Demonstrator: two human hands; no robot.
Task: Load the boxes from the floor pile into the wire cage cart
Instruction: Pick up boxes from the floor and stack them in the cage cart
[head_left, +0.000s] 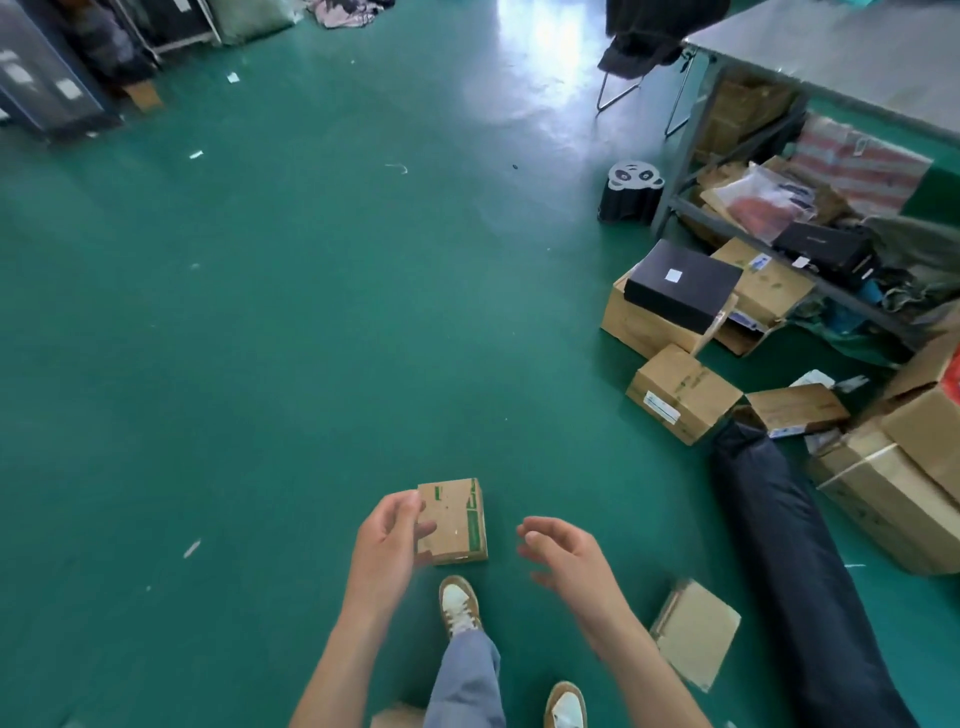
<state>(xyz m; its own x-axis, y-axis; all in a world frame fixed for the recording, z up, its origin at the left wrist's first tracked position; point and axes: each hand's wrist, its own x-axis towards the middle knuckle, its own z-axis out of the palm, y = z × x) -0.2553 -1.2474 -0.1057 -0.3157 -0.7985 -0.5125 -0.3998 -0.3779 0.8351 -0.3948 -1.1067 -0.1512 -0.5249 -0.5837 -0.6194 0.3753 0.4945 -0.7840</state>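
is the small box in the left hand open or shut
Shut. The box shows flat faces with green tape along one edge and no lifted flap; the left hand grips its side.

I see lots of bare green floor (260, 338) ahead and to the left, so a hand can pass there. There is a gap between the small cardboard box (454, 522) in my left hand (387, 540) and my right hand (566, 551). On the right, a pile of cardboard boxes (683, 395), a long dark bag (789, 561) and a flattened carton (696, 631) (close by my right arm) block the way.
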